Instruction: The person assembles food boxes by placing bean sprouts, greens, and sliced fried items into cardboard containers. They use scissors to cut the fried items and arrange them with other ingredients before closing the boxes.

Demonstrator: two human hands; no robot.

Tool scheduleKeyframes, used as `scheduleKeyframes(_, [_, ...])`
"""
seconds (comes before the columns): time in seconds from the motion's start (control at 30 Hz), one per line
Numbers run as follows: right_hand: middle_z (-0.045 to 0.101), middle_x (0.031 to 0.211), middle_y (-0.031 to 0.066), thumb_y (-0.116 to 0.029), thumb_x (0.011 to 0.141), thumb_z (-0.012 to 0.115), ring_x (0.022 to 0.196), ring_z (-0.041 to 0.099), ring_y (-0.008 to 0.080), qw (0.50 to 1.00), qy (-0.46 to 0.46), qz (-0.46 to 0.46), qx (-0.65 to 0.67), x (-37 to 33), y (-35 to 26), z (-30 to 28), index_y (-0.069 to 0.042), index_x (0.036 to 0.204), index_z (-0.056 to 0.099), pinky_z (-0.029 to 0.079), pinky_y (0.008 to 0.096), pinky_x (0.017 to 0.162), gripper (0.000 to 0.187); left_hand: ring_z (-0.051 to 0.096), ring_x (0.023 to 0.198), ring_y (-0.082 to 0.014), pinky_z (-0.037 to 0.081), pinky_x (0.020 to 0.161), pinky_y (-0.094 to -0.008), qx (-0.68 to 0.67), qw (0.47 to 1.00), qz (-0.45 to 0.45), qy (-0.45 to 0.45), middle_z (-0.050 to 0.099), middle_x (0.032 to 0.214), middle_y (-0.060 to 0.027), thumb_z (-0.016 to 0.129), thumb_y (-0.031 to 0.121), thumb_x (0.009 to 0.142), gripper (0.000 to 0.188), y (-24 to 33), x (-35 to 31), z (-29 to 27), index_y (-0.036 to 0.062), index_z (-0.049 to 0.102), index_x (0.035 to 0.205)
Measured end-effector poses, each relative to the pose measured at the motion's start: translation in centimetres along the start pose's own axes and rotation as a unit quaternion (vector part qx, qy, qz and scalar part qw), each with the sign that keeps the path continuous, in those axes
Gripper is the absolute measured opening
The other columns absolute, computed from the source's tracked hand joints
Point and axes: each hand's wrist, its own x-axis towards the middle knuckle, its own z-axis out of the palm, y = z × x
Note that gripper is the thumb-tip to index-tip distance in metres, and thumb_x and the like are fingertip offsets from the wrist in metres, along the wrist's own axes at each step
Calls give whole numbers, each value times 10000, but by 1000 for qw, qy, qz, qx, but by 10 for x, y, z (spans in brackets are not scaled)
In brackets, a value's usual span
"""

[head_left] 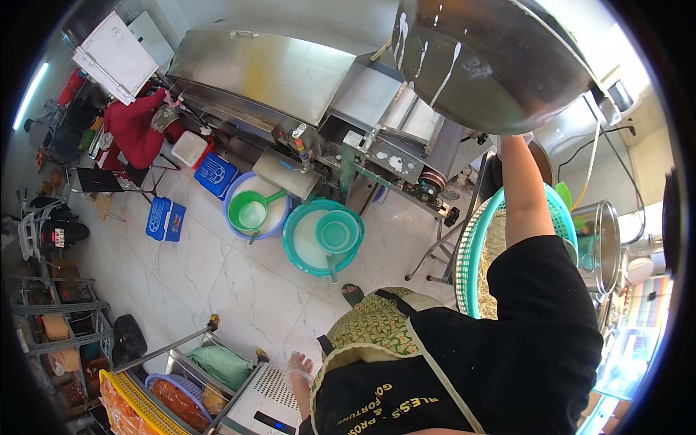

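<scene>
My right arm [524, 188] reaches up to a large rounded metal vessel [486, 72] with white drips down its side. My right hand [516, 140], in a clear glove, is at the vessel's lower edge; its fingers are mostly hidden there. My left hand [299, 365], also in a clear glove, hangs low beside my patterned apron [370, 326] with fingers apart and nothing in it. Below my right arm stands a turquoise basket [473, 272] with pale yellowish strands [493, 250] inside.
A long steel machine [254, 76] with a belt [442, 156] runs across the far side. On the tiled floor stand a turquoise basin [293, 250] and a purple basin [279, 225] of whitish liquid. A person in red [138, 130] sits far left. A wheeled cart [174, 362] is near left.
</scene>
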Motion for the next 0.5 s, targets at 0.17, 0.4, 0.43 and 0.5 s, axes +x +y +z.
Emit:
scheduleKeyframes(0.17, [596,1341,124,-298,971,483,1222,591,241,1000,-1,-2,-2,1,0,-2,-125,1331,579,491,400,987,410,572,840,-250,452,520,-317,12,1000,1,5,550,1152,-45,506,454,967,459,-4,3,-1,154,462,1311])
scheduleKeyframes(0.4, [595,1346,120,-299,971,483,1227,588,239,1000,-1,-2,-4,1,0,-4,-125,1335,576,489,398,990,414,562,844,-251,455,529,-320,-2,1000,-18,-8,549,1157,-48,511,455,970,448,4,-4,3,163,459,1306])
scheduleKeyframes(0.43, [594,1347,119,-299,971,483,1227,587,238,1000,-1,-1,-5,1,0,-4,-125,1335,576,489,397,991,414,561,844,-252,455,530,-321,-3,999,-31,-16,549,1158,-48,511,453,971,447,8,-7,2,162,458,1306])
scheduleKeyframes(0.5, [594,1348,118,-299,971,484,1229,586,237,1000,-1,-4,-5,1,-1,-4,-125,1336,575,488,397,991,415,560,845,-254,454,531,-324,-2,999,-43,-25,548,1160,-46,512,449,972,443,15,-12,2,163,455,1306])
